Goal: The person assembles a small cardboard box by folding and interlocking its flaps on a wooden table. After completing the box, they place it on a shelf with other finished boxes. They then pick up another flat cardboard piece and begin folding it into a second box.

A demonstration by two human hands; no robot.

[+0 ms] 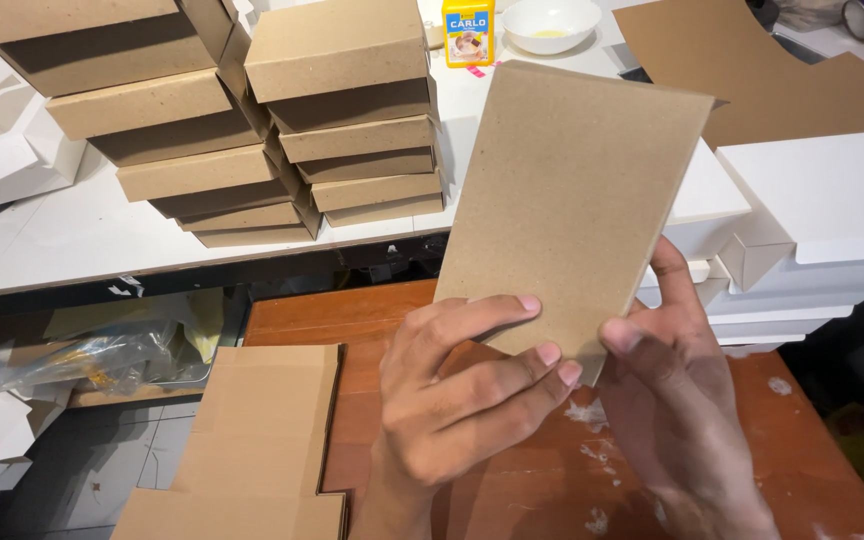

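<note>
Now the left hand point(452, 385) and right hand point(667, 370) both pinch the lower edge of a brown greyboard panel point(577, 200), held upright above the wooden table point(352, 320). Finished box lids point(342, 110) stack at eleven o'clock. Best to keep fingertips near the corners, so the board stays flat and unbent.

Box-making workshop: stacked cardboard boxes point(352, 110), flat sheets point(252, 440).
</note>
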